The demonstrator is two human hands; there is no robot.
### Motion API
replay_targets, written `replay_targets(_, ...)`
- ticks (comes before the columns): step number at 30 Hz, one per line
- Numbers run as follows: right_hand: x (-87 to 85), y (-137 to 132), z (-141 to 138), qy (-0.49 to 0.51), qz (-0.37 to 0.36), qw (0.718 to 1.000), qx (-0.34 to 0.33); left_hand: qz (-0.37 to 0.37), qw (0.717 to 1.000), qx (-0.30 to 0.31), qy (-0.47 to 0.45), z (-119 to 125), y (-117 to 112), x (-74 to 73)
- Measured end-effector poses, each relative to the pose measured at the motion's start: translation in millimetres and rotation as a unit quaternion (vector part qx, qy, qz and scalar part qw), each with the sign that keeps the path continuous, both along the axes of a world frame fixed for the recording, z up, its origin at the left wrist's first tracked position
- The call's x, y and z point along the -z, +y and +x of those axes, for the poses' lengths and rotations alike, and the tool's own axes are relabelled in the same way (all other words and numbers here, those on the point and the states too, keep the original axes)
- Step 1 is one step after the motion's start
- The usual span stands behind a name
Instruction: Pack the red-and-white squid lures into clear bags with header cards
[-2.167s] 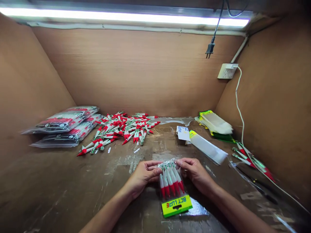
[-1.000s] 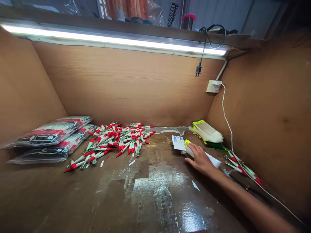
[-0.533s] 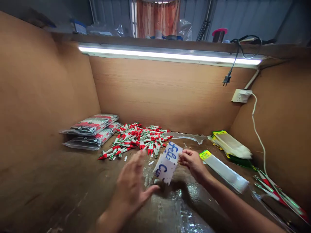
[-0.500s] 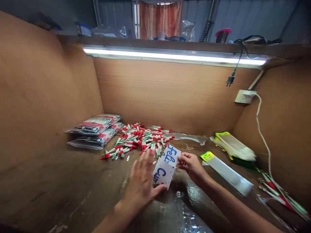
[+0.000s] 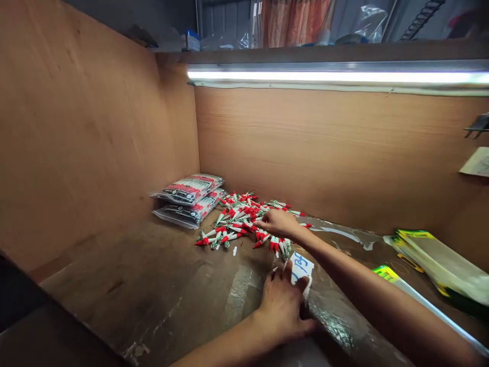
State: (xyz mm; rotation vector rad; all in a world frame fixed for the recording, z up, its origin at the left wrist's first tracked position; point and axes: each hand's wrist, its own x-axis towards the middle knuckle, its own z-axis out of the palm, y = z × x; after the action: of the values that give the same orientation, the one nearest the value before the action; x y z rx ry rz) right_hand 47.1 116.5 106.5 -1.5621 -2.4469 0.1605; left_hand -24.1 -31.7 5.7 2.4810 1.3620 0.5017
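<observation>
My left hand [image 5: 282,300] is low over the table with its fingers spread, and its fingertips touch or cover the edge of a white card [image 5: 303,267] with blue handwriting. Part of the card is hidden under those fingers. Farther back, my right hand [image 5: 280,224] reaches across to a loose pile of slim red-and-white squid jigs [image 5: 233,224] with green, wiry-looking ends. Its fingers are drawn together at the pile, and whatever they pinch is hidden.
Stacked clear bags [image 5: 187,196] of red-and-white goods lie at the left wall. On the right are a yellow-topped clear sleeve [image 5: 387,273] and a stack of similar sleeves [image 5: 439,255]. A tube light [image 5: 324,76] runs under the shelf.
The view has swung left. My right hand has let go of the card and moved to the pile. The card now lies lower, beside my left hand.
</observation>
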Motion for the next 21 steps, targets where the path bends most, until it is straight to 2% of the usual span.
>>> replay_targets(2,9.9,14.1,-31.4,-0.029,-0.016,0.999,0.012,0.000,1.000,-0.005,-0.004,0.5,2.9,6.1)
replay_targets(5,26.3,32.9,-50.1,-0.010,-0.016,1.000,0.020,0.000,1.000,-0.017,-0.012,-2.5,7.8,10.3)
replay_targets(8,32.7,49.1,-47.2,0.045,-0.011,0.999,0.011,0.009,1.000,-0.003,-0.015,-6.5,8.6,9.0)
replay_targets(13,24.4,54.7,-32.6,0.180,-0.002,0.983,-0.039,0.031,0.996,0.080,-0.021,-12.5,3.0,-0.2)
replay_targets(15,20.5,45.7,-17.2,0.234,-0.001,0.971,-0.053,0.032,0.995,0.096,-0.018,-14.5,2.8,-1.3)
replay_targets(17,20.1,29.7,10.5,0.268,-0.003,0.962,-0.057,0.013,0.996,0.081,-0.018,-16.1,4.7,0.1)
replay_targets(20,30.2,-7.7,72.8,0.315,-0.056,0.946,-0.043,-0.024,0.999,0.026,-0.019,-17.9,10.2,3.6)
replay_targets(21,36.7,-23.5,95.8,0.353,-0.098,0.930,-0.028,-0.025,0.999,0.021,-0.021,-18.4,12.1,4.2)
